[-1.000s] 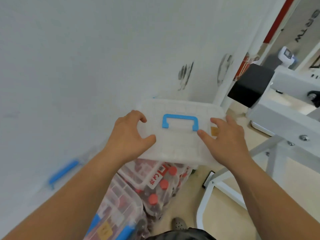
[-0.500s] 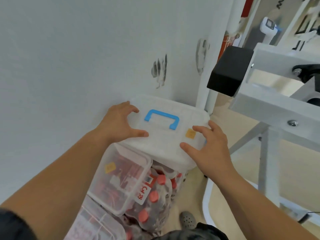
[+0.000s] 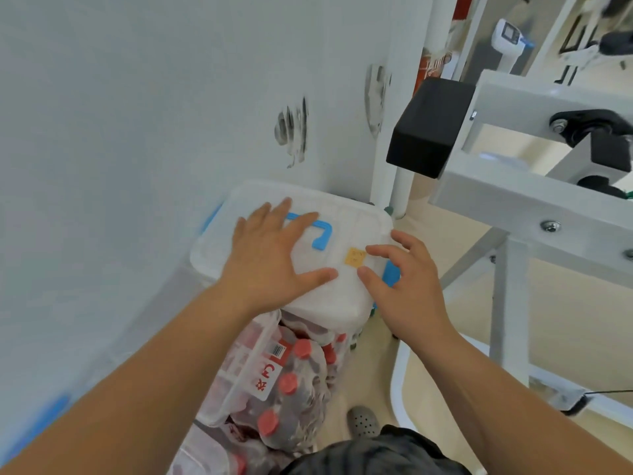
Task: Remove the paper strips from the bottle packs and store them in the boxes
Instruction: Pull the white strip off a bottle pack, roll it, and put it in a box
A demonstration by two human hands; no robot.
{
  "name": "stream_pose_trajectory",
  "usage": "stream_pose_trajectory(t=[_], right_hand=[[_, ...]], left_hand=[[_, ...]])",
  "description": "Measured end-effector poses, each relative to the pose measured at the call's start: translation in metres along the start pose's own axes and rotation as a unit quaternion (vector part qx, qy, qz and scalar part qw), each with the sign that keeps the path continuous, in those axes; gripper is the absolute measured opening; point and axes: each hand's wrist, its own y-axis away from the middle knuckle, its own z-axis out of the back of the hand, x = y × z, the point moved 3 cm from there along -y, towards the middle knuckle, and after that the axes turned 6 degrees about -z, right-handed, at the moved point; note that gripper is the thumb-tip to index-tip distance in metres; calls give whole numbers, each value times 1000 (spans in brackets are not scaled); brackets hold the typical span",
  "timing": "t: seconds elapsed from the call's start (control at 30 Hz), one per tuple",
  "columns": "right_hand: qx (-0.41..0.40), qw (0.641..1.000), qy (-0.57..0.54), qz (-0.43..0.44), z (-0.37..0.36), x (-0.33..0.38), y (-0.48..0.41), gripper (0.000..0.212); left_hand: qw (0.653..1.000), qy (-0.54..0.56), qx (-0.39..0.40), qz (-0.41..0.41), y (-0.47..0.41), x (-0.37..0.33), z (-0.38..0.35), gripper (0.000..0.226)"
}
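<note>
Left hand (image 3: pixel 270 258) flat on box lid (image 3: pixel 342 303), right hand (image 3: pixel 407 289) spread loose at 3 o'clock latch (image 3: pixel 391 276); box lid likely light, flexy, grab blue handle (image 3: pixel 322 236)

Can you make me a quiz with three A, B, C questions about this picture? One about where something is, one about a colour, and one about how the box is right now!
1. Where is the left hand?
A) on the floor
B) flat on the box lid
C) on a bottle cap

2. What colour is the lid's handle?
A) blue
B) green
C) black

3. How is the top box?
A) lid off
B) lid on
C) tipped on its side

Answers:
1 B: its palm and straight fingers lie on the white lid.
2 A: the blue handle shows beside the fingers.
3 B: the lid covers the box.
</note>
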Motion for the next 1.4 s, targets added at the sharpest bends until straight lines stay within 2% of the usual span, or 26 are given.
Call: stream_pose_trajectory(t=[0.07, 0.13, 0.17, 0.23, 0.33, 0.37, 0.47, 0.5, 0.57, 0.63, 0.73, 0.83, 0.9, 1.0, 1.13, 1.23, 1.33, 1.4], right_hand=[[-4, 1000, -12, -2, 3, -2, 2, 20], [-6, 999, -34, -5, 4, -4, 3, 24], [-8, 999, -40, -5, 3, -5, 4, 32], [-3, 998, -48, -35, 0, -12, 3, 61], [55, 982, -109, -143, -4, -27, 2, 100], [75, 973, -140, -168, -5, -31, 2, 101], [75, 968, -176, -163, -8, -35, 2, 67], [65, 973, -164, -147, -8, -35, 1, 69], [59, 984, -123, -115, -10, -34, 1, 89], [60, 986, -120, -95, -11, -31, 3, 92], [53, 986, -136, -86, -16, -32, 6, 70], [43, 949, -274, -147, -19, -32, 4, 41], [34, 930, -319, -180, -17, -31, 1, 38], [36, 930, -318, -183, -11, -30, -4, 43], [26, 936, -294, -189, 3, -36, -5, 42], [22, 959, -221, -174, 14, -36, -8, 44], [-20, 995, -72, -69, 18, -26, -14, 54], [-31, 999, 11, 13, 16, -8, -16, 55]], left_hand=[[999, -3, 39, -22, 0, -23, -12, 101], [996, -8, 83, -29, -4, -32, -24, 103], [995, -6, 99, -28, -6, -33, -28, 103], [992, -7, 118, -30, -8, -30, -34, 103], [991, -19, 129, -35, -8, -27, -36, 102], [990, -17, 133, -35, -9, -27, -36, 102], [990, -20, 137, -39, -12, -28, -36, 103], [990, -22, 134, -39, -13, -28, -36, 104], [991, -22, 129, -38, -14, -27, -37, 105], [991, -27, 125, -39, -13, -27, -38, 106], [991, -33, 120, -41, -13, -26, -38, 106], [991, -25, 123, -39, -14, -27, -38, 107], [991, -24, 125, -39, -16, -27, -38, 107], [991, -31, 124, -40, -18, -29, -38, 107], [990, -26, 129, -45, -23, -43, -41, 108], [992, -24, 120, -45, -27, -55, -42, 112], [997, 6, 70, -34, -21, -54, -36, 108], [999, 33, 3, -15, -12, -43, -27, 95]])
